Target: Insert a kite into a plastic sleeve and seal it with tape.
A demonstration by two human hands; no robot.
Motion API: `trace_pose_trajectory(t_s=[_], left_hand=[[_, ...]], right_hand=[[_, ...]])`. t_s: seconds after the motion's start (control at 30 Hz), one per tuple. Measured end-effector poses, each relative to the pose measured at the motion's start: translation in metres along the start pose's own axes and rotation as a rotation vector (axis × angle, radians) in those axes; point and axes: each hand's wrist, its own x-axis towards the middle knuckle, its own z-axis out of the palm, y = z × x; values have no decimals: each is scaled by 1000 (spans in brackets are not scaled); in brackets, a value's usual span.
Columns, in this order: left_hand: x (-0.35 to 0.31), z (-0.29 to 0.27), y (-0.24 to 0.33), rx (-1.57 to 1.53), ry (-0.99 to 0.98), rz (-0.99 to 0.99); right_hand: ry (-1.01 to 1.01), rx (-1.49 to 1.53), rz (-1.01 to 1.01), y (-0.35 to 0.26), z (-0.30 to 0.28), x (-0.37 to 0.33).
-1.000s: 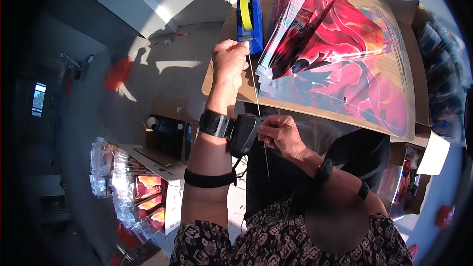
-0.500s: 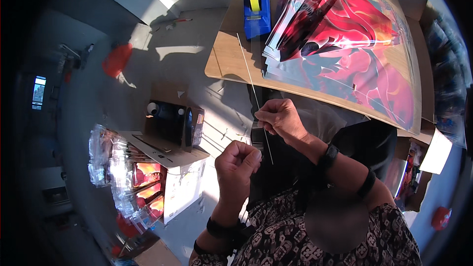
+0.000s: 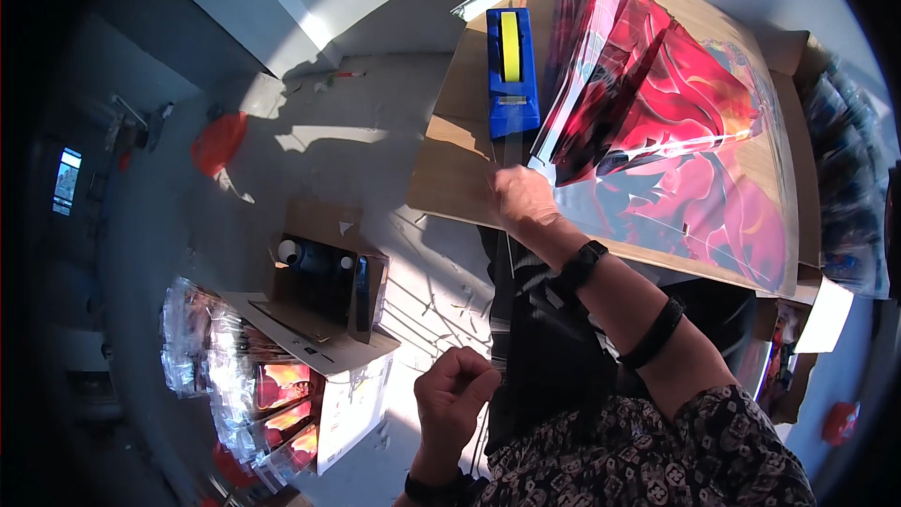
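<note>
Left hand [image 3: 456, 396] curls, right hand [image 3: 523, 197] bunches near the blue tape dispenser [image 3: 527, 80], seemingly placed for easy reach; both hands' contents unclear.

The right grip [image 3: 524, 195] is near the blue tape dispenser [image 3: 513, 115].

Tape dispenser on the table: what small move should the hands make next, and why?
Probably draw the left hand gently away from the tape dispenser to tension the clear strip: it appears to run from the dispenser, past the right hand, down toward the left hand's pinch, over the dark trousers, where slack might stick.
</note>
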Motion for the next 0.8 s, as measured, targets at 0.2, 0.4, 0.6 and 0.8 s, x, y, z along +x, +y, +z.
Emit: trace_pose_trajectory(t_s=[0.2, 0.4, 0.6, 0.8], left_hand=[[4, -1, -3, -30, -26, -28], [4, -5, -10, -83, -118, -18], [4, -3, -11, -24, -115, -54], [3, -5, -19, -48, -95, -88]], right_hand=[[61, 91, 48, 3, -3, 4], [342, 572, 60, 18, -18, 0], [345, 1710, 604, 4, -64, 21], [302, 1762, 588, 23, -51, 34]])
